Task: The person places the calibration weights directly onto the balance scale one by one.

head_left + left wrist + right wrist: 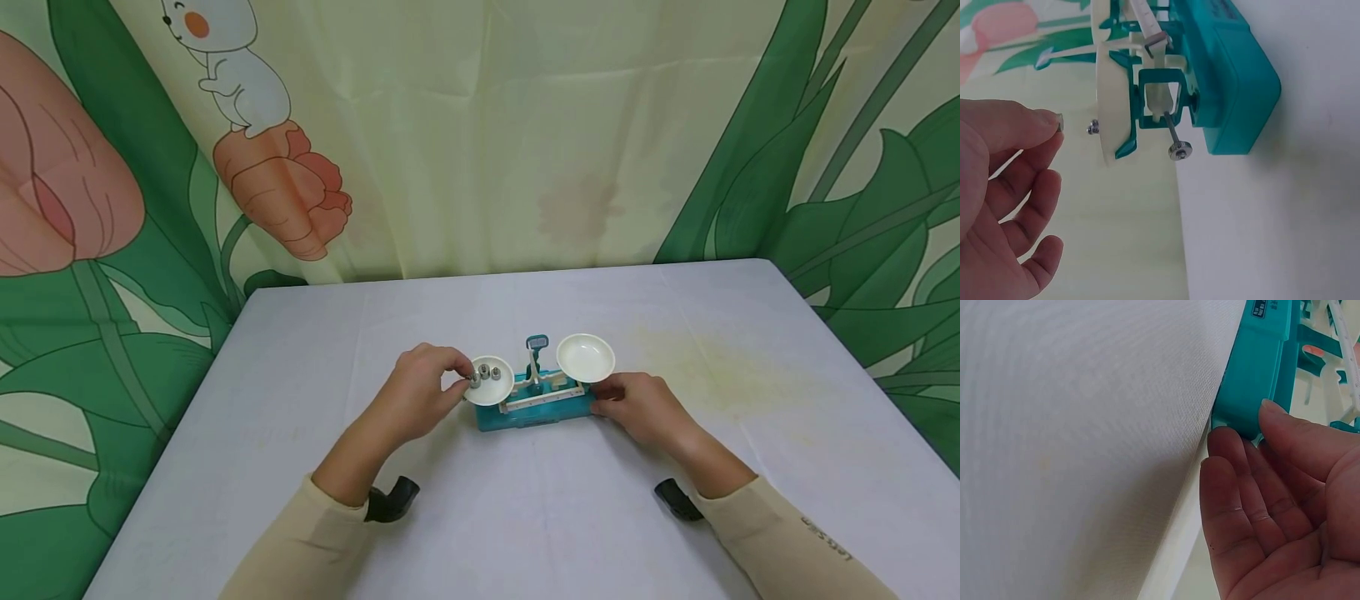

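A teal balance scale (536,408) with two white pans stands on the table. Between thumb and index finger, my left hand (424,388) pinches a small metal weight (1060,122) over the left pan (487,393). Other small metal weights (496,373) stand on that pan. The right pan (586,358) holds nothing and sits higher in the head view. My right hand (641,407) grips the right end of the scale's base (1254,381), thumb on its side and fingers at its end. In the left wrist view a silver adjusting screw (1180,150) sticks out from the beam.
A white cloth covers the table (495,517), with a faint yellowish stain right of the scale. Behind hangs a printed curtain (480,150) with plants and a rabbit on a carrot. Black wrist devices (393,500) show near both sleeves.
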A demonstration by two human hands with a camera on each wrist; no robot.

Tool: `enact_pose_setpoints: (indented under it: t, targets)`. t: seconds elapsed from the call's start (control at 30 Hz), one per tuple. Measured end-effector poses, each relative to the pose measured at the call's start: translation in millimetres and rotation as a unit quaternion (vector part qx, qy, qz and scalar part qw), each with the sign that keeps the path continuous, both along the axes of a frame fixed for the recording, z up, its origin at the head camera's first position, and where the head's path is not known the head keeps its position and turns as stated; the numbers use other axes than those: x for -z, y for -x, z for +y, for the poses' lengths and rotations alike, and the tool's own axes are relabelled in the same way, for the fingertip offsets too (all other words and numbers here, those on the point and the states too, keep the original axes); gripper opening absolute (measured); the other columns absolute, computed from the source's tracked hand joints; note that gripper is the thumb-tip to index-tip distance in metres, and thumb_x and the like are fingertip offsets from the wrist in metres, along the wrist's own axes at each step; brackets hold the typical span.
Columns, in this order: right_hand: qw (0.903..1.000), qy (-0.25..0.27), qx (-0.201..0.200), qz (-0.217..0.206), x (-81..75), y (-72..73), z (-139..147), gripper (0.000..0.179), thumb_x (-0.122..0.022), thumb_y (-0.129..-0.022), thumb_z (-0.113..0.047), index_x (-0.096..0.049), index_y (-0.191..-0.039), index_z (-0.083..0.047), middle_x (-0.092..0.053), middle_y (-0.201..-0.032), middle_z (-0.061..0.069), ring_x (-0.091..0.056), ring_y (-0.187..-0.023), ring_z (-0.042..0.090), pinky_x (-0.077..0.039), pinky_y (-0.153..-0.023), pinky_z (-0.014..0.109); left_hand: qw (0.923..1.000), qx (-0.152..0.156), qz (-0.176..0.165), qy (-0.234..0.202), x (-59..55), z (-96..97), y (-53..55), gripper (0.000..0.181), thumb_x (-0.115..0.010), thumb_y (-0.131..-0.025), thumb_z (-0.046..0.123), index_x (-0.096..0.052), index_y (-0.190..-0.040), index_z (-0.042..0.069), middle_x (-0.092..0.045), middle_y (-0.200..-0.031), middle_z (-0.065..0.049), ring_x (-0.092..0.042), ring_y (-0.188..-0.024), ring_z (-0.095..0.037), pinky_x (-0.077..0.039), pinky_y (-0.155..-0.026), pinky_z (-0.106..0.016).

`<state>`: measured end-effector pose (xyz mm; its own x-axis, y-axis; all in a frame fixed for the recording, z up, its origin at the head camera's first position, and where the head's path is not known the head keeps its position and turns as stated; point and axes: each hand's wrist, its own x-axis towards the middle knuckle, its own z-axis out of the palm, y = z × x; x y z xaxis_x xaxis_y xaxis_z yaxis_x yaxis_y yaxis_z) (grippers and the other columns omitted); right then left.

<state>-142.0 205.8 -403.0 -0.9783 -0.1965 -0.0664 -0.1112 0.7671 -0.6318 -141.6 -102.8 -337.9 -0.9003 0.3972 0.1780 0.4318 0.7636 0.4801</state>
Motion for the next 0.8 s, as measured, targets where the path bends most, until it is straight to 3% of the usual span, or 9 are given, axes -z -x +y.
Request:
enact_pose_setpoints:
  t: [0.3,0.53,0.8]
  targets:
    - [1.0000,0.001,0.001,-0.001,0.5,0.2,0,0.029,-0.074,-0.089,-0.010,-0.071,-0.114,0.004,-0.073,-0.105,0.012,-0.066,-0.103,0.032,-0.052,-0.088,0.049,0.9997,0.023,-0.006,-0.008,6.1,10.0,1.1,0.012,-0.075,-0.090,0.009,-0.076,-0.101,0.010,-0.073,-0.102,0.000,-0.059,-0.101,-0.022,-0.048,-0.092,-0.044]
    - [1.0000,0.000,0.001,0.003,1.1,0.6,0,0.029,-0.074,-0.089,-0.011,-0.071,-0.114,0.004,-0.073,-0.105,0.012,-0.066,-0.104,0.033,-0.052,-0.088,0.049,0.9993,0.026,-0.023,0.016,8.3,17.7,1.8,0.011,-0.075,-0.090,0.011,-0.078,-0.100,0.014,-0.072,-0.101,0.002,-0.057,-0.105,-0.022,-0.042,-0.097,-0.049]
    - [1.0000,0.007,0.002,0.002,1.6,0.6,0,0.030,-0.073,-0.089,-0.009,-0.071,-0.115,0.004,-0.073,-0.107,0.013,-0.065,-0.105,0.033,-0.052,-0.088,0.049,0.9989,0.030,0.003,0.036,13.2,20.3,3.8,0.009,-0.076,-0.089,0.012,-0.077,-0.096,0.017,-0.074,-0.100,0.005,-0.055,-0.104,-0.020,-0.038,-0.093,-0.049]
